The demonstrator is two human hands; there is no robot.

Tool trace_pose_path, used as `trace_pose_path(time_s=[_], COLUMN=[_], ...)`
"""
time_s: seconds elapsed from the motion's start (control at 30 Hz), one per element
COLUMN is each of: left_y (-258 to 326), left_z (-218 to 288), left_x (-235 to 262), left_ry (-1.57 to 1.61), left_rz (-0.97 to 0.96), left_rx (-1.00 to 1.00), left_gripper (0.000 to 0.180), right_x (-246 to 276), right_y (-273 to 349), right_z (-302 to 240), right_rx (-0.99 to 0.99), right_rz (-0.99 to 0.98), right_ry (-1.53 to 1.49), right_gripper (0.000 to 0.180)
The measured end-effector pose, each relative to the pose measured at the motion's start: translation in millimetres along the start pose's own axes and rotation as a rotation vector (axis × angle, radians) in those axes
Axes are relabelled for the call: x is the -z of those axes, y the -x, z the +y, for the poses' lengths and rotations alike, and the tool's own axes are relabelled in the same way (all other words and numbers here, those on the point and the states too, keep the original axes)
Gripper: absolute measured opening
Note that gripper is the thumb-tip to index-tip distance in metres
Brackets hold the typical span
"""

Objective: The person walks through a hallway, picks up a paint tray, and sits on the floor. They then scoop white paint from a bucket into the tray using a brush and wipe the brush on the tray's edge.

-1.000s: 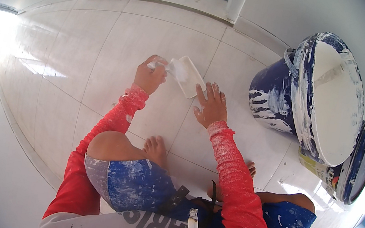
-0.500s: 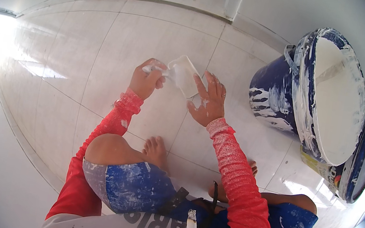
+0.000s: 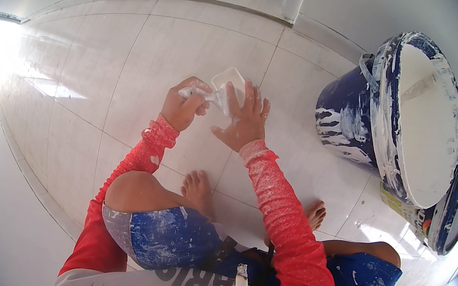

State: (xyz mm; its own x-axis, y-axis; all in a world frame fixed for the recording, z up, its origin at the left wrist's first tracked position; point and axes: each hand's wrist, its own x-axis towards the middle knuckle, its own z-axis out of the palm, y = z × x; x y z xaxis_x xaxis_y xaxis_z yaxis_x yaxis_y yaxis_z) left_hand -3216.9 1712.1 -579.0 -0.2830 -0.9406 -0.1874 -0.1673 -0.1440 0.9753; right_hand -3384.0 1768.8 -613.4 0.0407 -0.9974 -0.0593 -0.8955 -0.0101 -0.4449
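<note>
My left hand (image 3: 183,103) is closed around the pale handle of a putty knife (image 3: 219,101), smeared white, its flared end pointing right. Just beyond that end, a small white rectangular tray (image 3: 231,76) is partly covered by the knife and my right hand. My right hand (image 3: 245,120) is open, its fingers spread over the tray's right side and beside the knife's flared end. Whether the fingertips touch the knife or the tray I cannot tell. White residue marks the fingers.
At the right stands a large dark blue bucket (image 3: 344,116) streaked with white, holding white material (image 3: 426,129) with something stuck in it. A second bucket (image 3: 454,202) with a dark lid sits behind it by the wall. My bare feet (image 3: 197,191) rest on the pale tiled floor (image 3: 190,47).
My right hand has moved left, from the tray's right edge to beside the putty knife's flared end. My left hand keeps its grip, nearly in the same place.
</note>
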Motion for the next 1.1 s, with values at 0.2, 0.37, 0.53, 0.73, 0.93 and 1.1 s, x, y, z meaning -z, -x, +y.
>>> trace_pose_path(time_s=[0.2,0.37,0.53,0.73,0.93,1.1], left_y=[-2.6,-14.1,-22.0,-22.5,-19.1,-17.7], left_z=[0.0,-4.3,-5.9,-10.5,-12.1,-10.4], left_x=[8.7,1.8,-1.2,-2.0,-2.8,-2.8], left_ry=[0.037,-0.001,-0.043,-0.004,0.043,0.048], left_rz=[0.049,0.057,0.057,0.056,0.054,0.072], left_rx=[0.008,0.032,0.043,0.086,0.103,0.105], left_gripper=[0.019,0.022,0.022,0.021,0.021,0.019], right_x=[16.7,19.7,-1.5,-22.5,-32.9,-43.0], right_y=[-2.6,0.7,1.6,8.7,24.0,35.3], right_z=[21.3,52.9,83.6,103.2,99.1,96.2], right_rx=[-0.016,0.071,0.238,0.381,0.412,0.324], right_rz=[-0.099,-0.239,-0.145,0.061,0.272,0.364], right_ry=[0.159,0.339,0.402,0.36,0.252,0.081], right_gripper=[0.102,0.086,0.054,0.033,0.027,0.019])
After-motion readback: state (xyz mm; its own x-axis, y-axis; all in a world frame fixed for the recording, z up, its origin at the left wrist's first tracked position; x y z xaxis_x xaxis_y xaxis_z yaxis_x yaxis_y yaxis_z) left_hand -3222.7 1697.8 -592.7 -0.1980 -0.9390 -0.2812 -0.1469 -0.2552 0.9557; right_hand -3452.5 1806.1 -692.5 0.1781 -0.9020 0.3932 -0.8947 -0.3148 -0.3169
